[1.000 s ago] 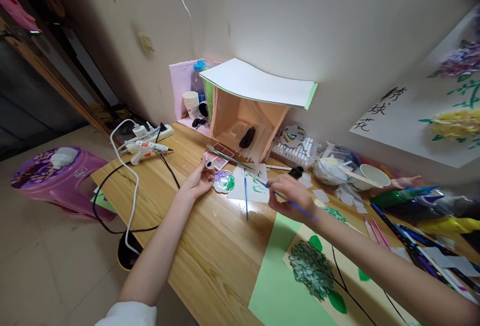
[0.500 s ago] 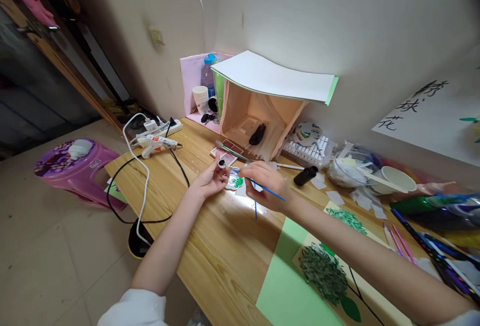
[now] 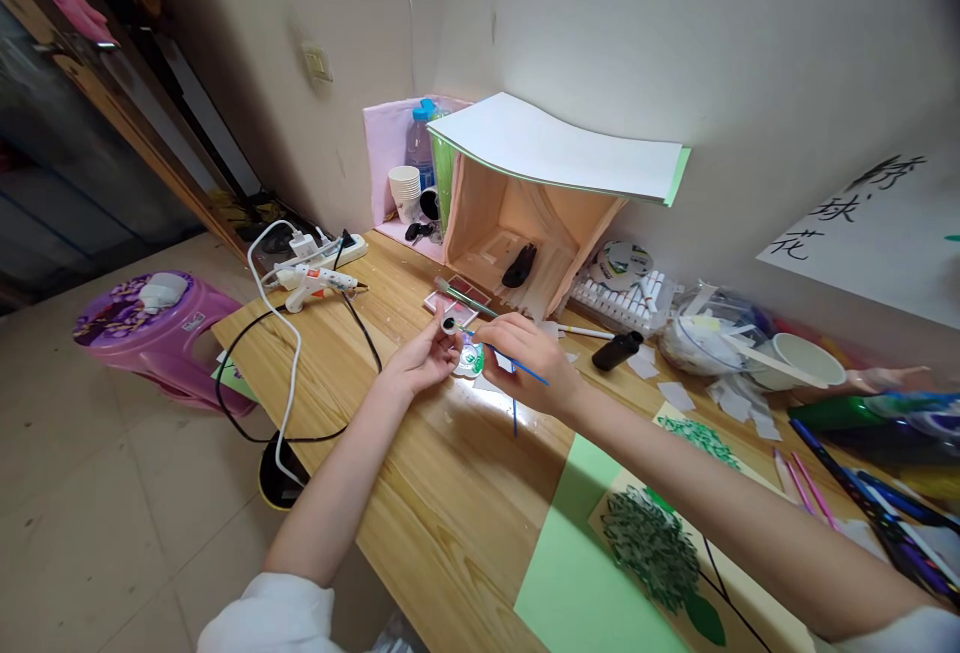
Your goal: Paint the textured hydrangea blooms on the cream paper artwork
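A small white cap, dark inside, is pinched between the fingertips of my left hand, its opening facing up toward me. My right hand grips a slim blue paintbrush; its tip end points left and lies close to the cap. Whether the bristles touch the cap I cannot tell. Below the hands, partly covered by fingers, is a white paint palette with green and purple paint. Another thin blue stick shows beneath my right hand. A dark bottle lies tilted to the right.
Behind my hands stands an open box with a white board roof. A glue gun and cables lie to the left. Painted leaf artwork rests on green paper under my right forearm. A white cup stands right.
My right hand has shifted slightly left toward the cap, and the paintbrush handle has moved with it. My left hand keeps hold of the cap. The whole view has shifted a little.
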Tool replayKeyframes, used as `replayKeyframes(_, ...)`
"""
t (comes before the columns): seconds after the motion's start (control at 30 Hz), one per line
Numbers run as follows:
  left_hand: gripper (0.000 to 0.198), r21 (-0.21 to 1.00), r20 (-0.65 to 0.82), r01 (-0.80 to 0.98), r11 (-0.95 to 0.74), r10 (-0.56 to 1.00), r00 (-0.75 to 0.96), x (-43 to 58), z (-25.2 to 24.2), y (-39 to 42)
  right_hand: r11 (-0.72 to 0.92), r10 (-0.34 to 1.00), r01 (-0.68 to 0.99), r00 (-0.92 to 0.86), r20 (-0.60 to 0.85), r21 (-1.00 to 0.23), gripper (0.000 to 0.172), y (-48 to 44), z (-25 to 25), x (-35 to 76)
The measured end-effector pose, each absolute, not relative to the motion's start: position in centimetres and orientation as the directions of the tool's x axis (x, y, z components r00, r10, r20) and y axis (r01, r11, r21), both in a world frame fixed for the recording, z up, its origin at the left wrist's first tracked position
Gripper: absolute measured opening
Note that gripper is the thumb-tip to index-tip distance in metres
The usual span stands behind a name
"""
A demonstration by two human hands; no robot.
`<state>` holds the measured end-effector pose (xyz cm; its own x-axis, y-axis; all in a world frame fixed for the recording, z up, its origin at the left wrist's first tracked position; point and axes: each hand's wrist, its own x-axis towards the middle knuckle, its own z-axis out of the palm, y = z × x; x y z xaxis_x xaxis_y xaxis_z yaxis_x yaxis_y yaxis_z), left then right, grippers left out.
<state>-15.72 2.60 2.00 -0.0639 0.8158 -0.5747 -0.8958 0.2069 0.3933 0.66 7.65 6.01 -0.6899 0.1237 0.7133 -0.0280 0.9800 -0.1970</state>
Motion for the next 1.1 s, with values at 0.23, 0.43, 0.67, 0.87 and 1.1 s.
replayKeyframes(0.23,0.024,0.399,-0.575,-0.894,0.203,0.815,-0.072,-15.6,2.3,2.5,0.901,0.347,0.017,-0.631,0.694,-0.434,0.011,7.3,6.4,0.5)
replayKeyframes(0.43,0.022,0.412,-0.576,-0.888,0.203,0.813,-0.082,-15.6,2.5,2.5,0.748,0.555,0.072,-0.613,0.562,-0.66,0.011,6.9,6.9,0.5)
replayKeyframes(0.67,0.026,0.468,-0.579,-0.864,0.185,0.803,-0.142,-15.5,2.8,2.6,0.452,0.746,-0.023,-0.538,0.393,-0.892,0.01,7.3,6.1,0.7)
replayKeyframes(0.87,0.026,0.581,-0.584,-0.804,0.129,0.754,-0.301,-16.0,2.2,3.1,0.326,0.797,-0.123,-0.498,0.342,-0.937,0.01,7.7,5.6,1.2)
replayKeyframes(1.1,0.032,0.714,-0.522,-0.701,0.01,0.674,-0.522,-17.6,1.2,3.7,0.388,0.793,0.056,-0.529,0.302,-0.92,0.011,9.5,2.9,2.3)
